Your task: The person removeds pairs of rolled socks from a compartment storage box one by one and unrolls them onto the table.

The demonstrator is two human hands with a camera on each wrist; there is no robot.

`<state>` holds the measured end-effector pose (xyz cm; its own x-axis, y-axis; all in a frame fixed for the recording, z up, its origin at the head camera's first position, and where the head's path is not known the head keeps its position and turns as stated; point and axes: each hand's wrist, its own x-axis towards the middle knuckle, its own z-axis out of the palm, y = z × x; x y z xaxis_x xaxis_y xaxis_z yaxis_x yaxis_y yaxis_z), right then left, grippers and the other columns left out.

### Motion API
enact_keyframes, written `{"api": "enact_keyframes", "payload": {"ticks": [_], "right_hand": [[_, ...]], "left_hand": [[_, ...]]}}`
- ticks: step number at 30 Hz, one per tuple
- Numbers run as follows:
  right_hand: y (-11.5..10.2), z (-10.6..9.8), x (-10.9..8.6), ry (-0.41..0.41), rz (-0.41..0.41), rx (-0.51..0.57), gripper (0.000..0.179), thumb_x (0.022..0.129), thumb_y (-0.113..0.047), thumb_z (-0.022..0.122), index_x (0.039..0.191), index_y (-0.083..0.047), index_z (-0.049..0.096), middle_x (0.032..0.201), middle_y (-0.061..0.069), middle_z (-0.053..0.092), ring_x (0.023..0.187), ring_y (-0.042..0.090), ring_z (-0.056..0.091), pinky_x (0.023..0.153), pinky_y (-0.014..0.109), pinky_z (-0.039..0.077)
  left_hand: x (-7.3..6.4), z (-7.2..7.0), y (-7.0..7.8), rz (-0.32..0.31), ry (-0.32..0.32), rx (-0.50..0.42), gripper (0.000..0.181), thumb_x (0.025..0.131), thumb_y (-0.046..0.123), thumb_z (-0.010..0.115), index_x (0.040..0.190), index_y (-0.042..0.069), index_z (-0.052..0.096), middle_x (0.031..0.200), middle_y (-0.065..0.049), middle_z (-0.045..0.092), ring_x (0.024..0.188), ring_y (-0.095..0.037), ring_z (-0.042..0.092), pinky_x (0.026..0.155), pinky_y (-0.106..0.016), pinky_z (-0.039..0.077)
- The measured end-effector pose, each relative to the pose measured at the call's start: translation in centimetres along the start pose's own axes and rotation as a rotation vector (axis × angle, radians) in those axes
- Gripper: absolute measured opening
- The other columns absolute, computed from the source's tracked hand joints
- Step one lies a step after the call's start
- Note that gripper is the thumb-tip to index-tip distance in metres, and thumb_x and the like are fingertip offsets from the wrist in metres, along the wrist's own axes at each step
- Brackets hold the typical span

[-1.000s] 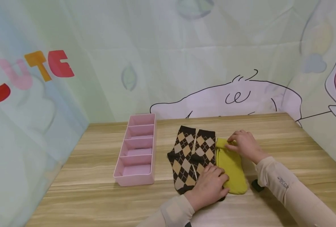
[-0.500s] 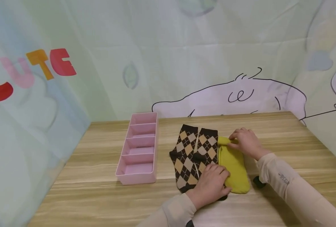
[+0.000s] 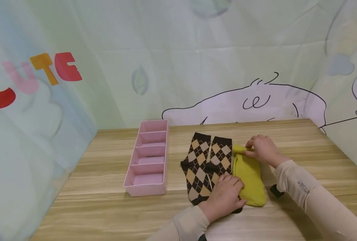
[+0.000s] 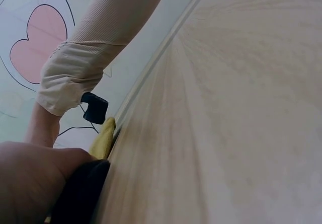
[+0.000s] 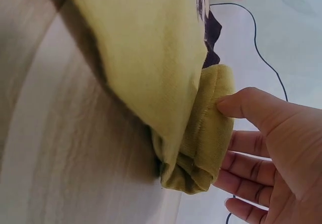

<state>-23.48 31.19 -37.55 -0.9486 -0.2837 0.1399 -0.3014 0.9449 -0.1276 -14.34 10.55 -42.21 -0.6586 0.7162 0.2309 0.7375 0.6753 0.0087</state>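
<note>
My right hand (image 3: 265, 150) pinches the folded top of a mustard-yellow sock (image 3: 249, 180), which lies flat with its toe toward me. In the right wrist view the thumb (image 5: 246, 103) presses on the rolled cuff (image 5: 209, 128), with the fingers behind it. My left hand (image 3: 225, 195) rests over the foot of a brown-and-tan argyle sock (image 3: 222, 154), fingertips at the yellow sock's left edge. Its black toe (image 4: 83, 191) shows beneath the hand in the left wrist view. A matching argyle sock (image 3: 196, 157) lies alongside on the left.
A pink divided tray (image 3: 145, 191) with several compartments stands left of the socks on the wood-grain table (image 3: 100, 204). A printed cloth backdrop (image 3: 178, 67) rises behind the table's far edge. A small black device (image 3: 276, 191) is at the right wrist.
The camera view has shifted slightly. The yellow sock's top is folded a little further toward me under my right hand; the left hand stays in place.
</note>
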Motion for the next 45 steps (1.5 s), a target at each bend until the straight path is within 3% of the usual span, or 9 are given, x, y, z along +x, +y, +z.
{"api": "enact_keyframes", "payload": {"ticks": [10,34,45], "right_hand": [[0.5,0.0,0.6,-0.012,0.026,0.028,0.026,0.085,-0.028,0.07,0.094,-0.004,0.073,0.092,0.011,0.071,0.087,0.031,0.058,0.081,0.053,0.044],[0.8,0.5,1.4,0.137,0.014,0.039,0.007,0.084,-0.012,0.07,0.082,-0.006,0.067,0.083,0.01,0.065,0.083,0.031,0.057,0.079,0.052,0.046],[1.1,0.7,1.6,0.072,0.033,0.016,0.016,0.086,-0.017,0.067,0.094,-0.004,0.073,0.097,0.015,0.069,0.093,0.035,0.058,0.086,0.056,0.045]], "left_hand": [[0.0,-0.1,-0.2,0.012,0.004,-0.003,0.036,0.085,0.051,0.065,0.108,0.023,0.064,0.112,0.011,0.064,0.109,-0.007,0.056,0.101,-0.026,0.039],[-0.1,-0.1,0.0,0.025,0.016,-0.005,0.034,0.084,0.05,0.066,0.106,0.024,0.064,0.11,0.012,0.064,0.107,-0.005,0.056,0.099,-0.024,0.039],[-0.1,-0.1,-0.1,0.019,0.023,0.002,0.034,0.084,0.05,0.066,0.107,0.025,0.064,0.111,0.012,0.064,0.107,-0.005,0.056,0.099,-0.024,0.038]]}}
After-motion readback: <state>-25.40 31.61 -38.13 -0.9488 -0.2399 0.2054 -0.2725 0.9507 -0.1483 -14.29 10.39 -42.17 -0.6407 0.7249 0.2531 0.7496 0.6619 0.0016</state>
